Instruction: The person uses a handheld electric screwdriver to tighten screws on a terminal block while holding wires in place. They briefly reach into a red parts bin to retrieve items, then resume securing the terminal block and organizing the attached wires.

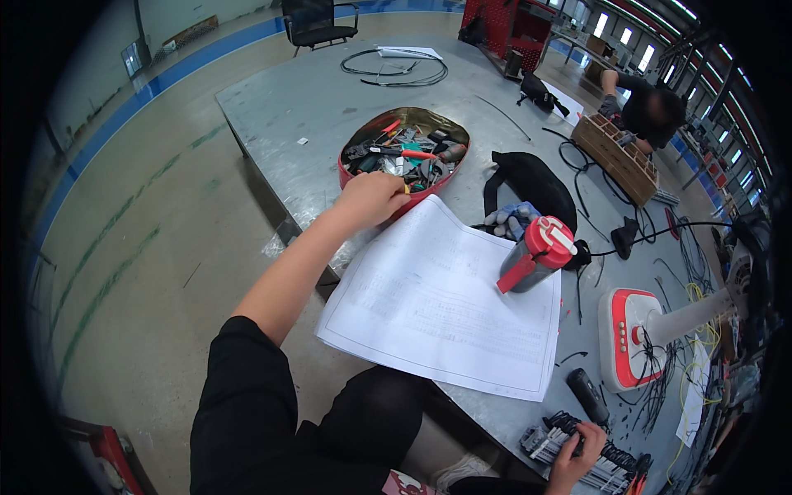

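Note:
My left hand (373,199) is at the near rim of a red metal tin (427,195), its fingers bent over the edge. Whether they grip the rim or a small yellow item there is hidden. Pliers with red-orange handles (416,154) lie on top of the mixed hand tools and small parts in the tin. Low on the right, my right hand (578,455) rests over a row of grey connector-like parts (547,444) with coiled black wires. Its thumb and fingers are curled but apart, with nothing visible between them. Printed sheets (433,309) lie between my hands.
A bottle with a red lid (550,238) stands on the sheets, beside blue-grey gloves (512,219) and a black bag (535,185). A fan base (631,340), loose wires and a black cylinder (588,396) lie right. Across the table (284,117), a co-worker (649,111) bends over a wooden box (612,158).

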A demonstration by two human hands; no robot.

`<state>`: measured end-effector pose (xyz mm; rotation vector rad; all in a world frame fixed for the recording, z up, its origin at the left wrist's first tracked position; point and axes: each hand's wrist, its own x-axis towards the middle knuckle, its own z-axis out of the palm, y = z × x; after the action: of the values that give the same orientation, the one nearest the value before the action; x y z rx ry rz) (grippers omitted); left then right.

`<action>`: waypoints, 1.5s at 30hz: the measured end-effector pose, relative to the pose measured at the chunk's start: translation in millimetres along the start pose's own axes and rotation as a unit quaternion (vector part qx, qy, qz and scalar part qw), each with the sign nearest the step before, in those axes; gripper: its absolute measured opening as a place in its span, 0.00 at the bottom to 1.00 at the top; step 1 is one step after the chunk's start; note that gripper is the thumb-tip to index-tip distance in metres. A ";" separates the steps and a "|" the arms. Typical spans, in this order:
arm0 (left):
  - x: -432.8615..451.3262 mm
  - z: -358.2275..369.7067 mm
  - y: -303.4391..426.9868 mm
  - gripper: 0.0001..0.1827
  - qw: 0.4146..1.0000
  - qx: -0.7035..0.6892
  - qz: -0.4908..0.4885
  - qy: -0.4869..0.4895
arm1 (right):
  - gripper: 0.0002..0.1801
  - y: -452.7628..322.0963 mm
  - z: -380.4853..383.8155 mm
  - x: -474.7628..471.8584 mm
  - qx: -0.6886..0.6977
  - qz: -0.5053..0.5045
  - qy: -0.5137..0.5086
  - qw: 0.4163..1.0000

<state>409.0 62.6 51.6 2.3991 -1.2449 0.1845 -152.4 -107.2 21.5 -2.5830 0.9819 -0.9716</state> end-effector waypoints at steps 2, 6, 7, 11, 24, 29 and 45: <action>7.0 -5.6 -10.9 0.11 0.996 -0.055 0.005 0.073 | 0.09 1.7 -0.3 -1.0 -0.005 -0.006 -0.001 1.000; 37.3 -13.3 -62.0 0.15 0.987 0.053 -0.067 0.134 | 0.09 0.5 1.2 0.4 -0.006 0.006 -0.007 1.000; 42.9 -11.6 -71.6 0.17 0.984 0.112 -0.086 0.113 | 0.09 -3.0 -0.3 2.0 -0.006 0.011 -0.012 1.000; 59.6 1.3 -87.5 0.21 0.971 0.216 -0.095 0.038 | 0.09 -8.7 -0.2 4.1 -0.007 0.014 -0.007 1.000; 117.7 -33.7 -93.5 0.17 0.983 0.150 -0.092 0.059 | 0.10 -7.9 -0.8 4.2 -0.030 -0.011 -0.016 0.999; 138.8 -43.1 -75.4 0.18 0.983 0.158 -0.080 0.049 | 0.11 -13.1 -4.3 9.6 -0.068 -0.019 -0.007 0.997; 91.7 -20.0 -65.0 0.33 0.989 0.034 -0.116 -0.090 | 0.11 -4.5 1.4 1.8 -0.019 0.025 -0.014 0.999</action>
<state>516.8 35.5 77.5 2.6438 -1.0356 -0.0622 -148.2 -105.0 23.1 -2.5820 1.0612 -0.9105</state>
